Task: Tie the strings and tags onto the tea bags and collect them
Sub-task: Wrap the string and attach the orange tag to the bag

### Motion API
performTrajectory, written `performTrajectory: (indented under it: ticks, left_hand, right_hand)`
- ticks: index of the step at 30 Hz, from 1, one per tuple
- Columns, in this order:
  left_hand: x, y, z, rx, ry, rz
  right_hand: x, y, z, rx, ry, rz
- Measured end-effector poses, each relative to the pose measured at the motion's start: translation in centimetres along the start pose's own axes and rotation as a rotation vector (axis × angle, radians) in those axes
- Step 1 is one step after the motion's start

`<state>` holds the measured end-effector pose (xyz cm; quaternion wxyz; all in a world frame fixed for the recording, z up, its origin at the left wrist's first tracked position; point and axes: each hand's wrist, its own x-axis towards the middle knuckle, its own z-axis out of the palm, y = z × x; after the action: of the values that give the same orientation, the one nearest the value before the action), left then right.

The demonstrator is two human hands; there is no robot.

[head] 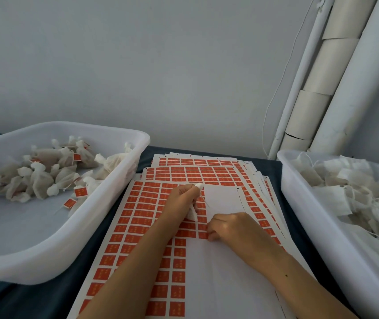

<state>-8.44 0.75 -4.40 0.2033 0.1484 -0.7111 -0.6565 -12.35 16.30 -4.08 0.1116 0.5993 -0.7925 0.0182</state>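
Pinching at a red tag (pixel 203 236) on the top tag sheet (pixel 138 217) with our right hand (pixel 230 226), we grip a tea bag (pixel 192 212) in our curled left hand (pixel 181 199). Tag print is too blurred to read. Tagged tea bags (pixel 34 176) fill the left-edge tub (pixel 115 180); untagged bags (pixel 349 192) fill the right-edge tub (pixel 299 203) on the counter (pixel 57 295).

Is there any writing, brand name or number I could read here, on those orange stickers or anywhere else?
Nothing here can be read.
Orange tags on the top sticker sheet: pale marks on each, too small and blurred to read.
Orange tags on the finished tea bags in the left tub: the same pale marks, unreadable.
Right tub, the untied bags in it and the wall pipes: no writing visible.
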Motion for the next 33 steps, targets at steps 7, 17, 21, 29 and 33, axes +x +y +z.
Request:
performTrajectory:
  ticks: [7, 17, 21, 29, 33]
  left_hand:
    - [0.1, 0.1, 0.1, -0.002, -0.007, -0.007]
    - [0.0, 0.0, 0.0, -0.004, -0.010, -0.012]
    - [0.1, 0.0, -0.1, -0.003, -0.025, -0.009]
    - [0.0, 0.0, -0.1, -0.011, -0.047, 0.006]
    - [-0.1, -0.1, -0.1, -0.013, -0.040, -0.005]
  right_hand:
    - [-0.2, -0.2, -0.1, -0.019, 0.080, -0.005]
    - [-0.5, 0.0, 0.5, -0.071, 0.237, -0.097]
    - [-0.6, 0.1, 0.3, -0.061, 0.192, -0.128]
    - [-0.1, -0.4, 0.0, -0.062, 0.200, -0.144]
    - [0.1, -0.7, -0.3, -0.028, 0.230, -0.109]
